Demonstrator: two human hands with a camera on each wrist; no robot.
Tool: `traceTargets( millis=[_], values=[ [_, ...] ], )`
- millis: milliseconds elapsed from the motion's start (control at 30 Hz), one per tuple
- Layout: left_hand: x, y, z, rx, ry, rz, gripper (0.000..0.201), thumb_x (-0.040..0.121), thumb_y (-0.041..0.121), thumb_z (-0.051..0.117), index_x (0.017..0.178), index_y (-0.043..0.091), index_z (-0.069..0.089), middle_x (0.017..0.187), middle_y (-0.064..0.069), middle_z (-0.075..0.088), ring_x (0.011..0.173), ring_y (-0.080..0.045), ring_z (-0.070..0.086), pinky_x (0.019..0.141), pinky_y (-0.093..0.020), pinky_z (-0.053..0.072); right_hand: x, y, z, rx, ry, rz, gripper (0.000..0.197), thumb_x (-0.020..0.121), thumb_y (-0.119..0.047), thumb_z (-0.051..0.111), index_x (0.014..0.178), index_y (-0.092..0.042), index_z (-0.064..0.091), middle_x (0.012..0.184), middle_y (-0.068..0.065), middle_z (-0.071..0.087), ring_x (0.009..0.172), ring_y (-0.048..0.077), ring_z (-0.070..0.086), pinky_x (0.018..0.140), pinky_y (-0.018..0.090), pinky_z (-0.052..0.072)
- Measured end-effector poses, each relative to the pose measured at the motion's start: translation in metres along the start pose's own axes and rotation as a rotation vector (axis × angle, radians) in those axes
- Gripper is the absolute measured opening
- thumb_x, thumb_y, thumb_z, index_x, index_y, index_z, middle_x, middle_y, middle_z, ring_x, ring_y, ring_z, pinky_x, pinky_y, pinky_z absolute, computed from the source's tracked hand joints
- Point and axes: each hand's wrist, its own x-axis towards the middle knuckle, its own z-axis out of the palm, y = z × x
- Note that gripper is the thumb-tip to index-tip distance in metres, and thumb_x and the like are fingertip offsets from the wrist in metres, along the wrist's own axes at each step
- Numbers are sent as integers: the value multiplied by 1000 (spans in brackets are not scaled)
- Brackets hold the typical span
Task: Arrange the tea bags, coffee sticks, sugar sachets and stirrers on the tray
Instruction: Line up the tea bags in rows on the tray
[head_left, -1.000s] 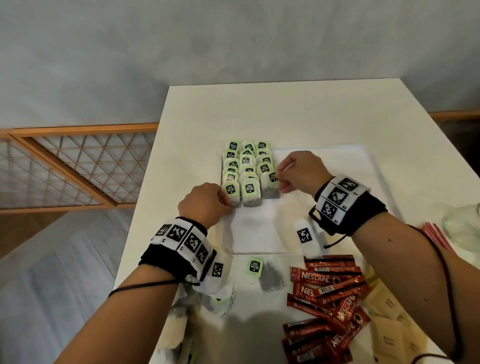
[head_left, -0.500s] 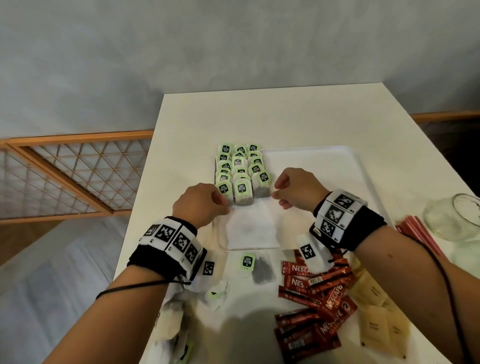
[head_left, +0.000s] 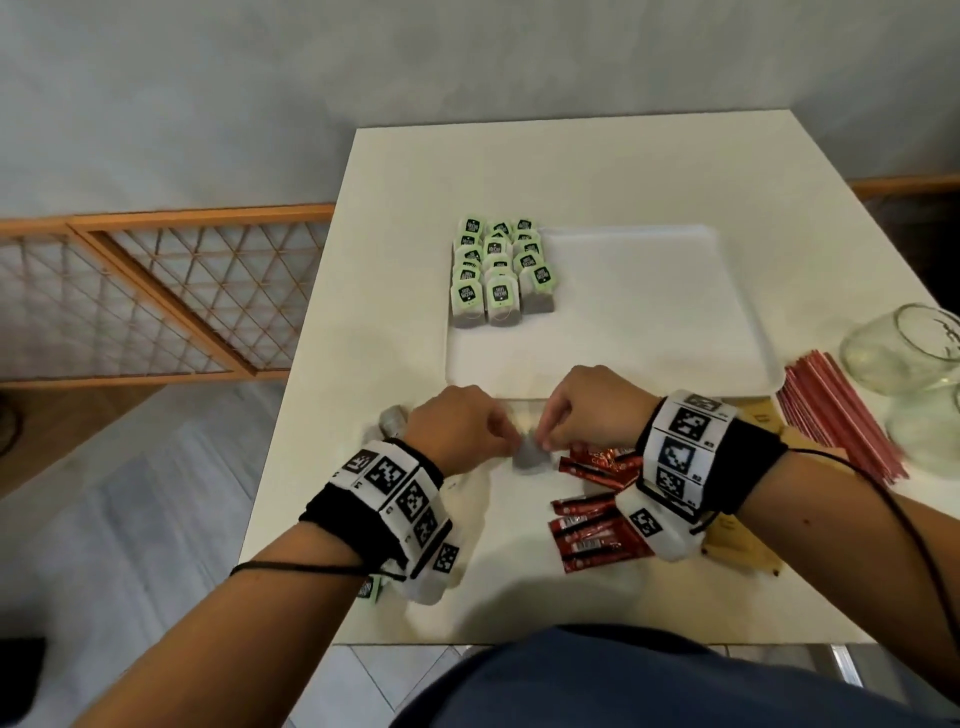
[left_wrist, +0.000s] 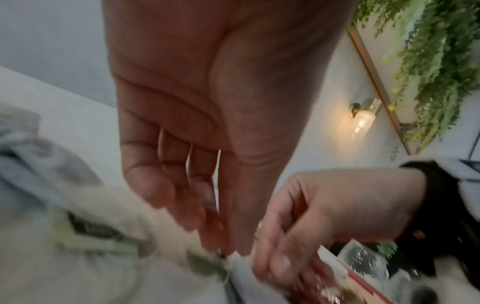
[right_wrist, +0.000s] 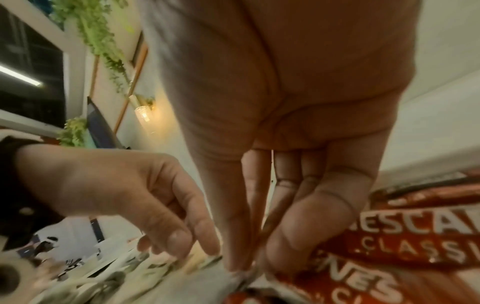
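Observation:
Several green-tagged tea bags (head_left: 493, 270) lie in neat rows on the left part of the white tray (head_left: 649, 322). Just in front of the tray's near edge, a loose grey tea bag (head_left: 530, 458) hangs between both hands. My left hand (head_left: 506, 441) pinches it from the left, thumb against fingertips (left_wrist: 228, 250). My right hand (head_left: 543, 441) pinches its right edge (right_wrist: 246, 267). Red coffee sticks (head_left: 592, 525) lie under my right wrist and tan sugar sachets (head_left: 743, 545) beside them. Red stirrers (head_left: 836, 421) lie to the right of the tray.
Two glass jars (head_left: 904, 348) stand at the table's right edge beside the stirrers. More loose tea bags (head_left: 392, 421) lie under and left of my left wrist. The table's left edge drops to the floor by a wooden lattice railing (head_left: 171, 291).
Both hands have left the tea bag rows on the tray and come back toward me. They now hold the loose tea bag that lay in front of the tray.

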Motion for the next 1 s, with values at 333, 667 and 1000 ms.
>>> traceTargets(
  millis=[333,667,1000],
  values=[
    [-25,-45,-68,187,-19,-385,79,67,42,85,132,23,46,126,-3,53,106,-20,55,79,-30,43,6,-7,0,-311,65,52,69,62,-46,86,118,-25,52,106,-4,43,96,19,51,75,30,40],
    [-43,-38,-8,40,-44,-417,79,67,21,81,128,16,30,117,-14,48,103,-35,58,80,-40,52,5,-26,18,-448,22,43,64,66,-39,85,118,-17,55,118,2,59,104,21,56,80,31,46],
    [-41,-26,-19,-82,73,-180,25,87,16,62,107,2,60,107,-15,67,98,-31,63,76,-30,47,0,-27,1,-333,23,29,26,75,-32,81,92,-15,71,84,-1,69,75,16,63,66,27,49]
  ],
)
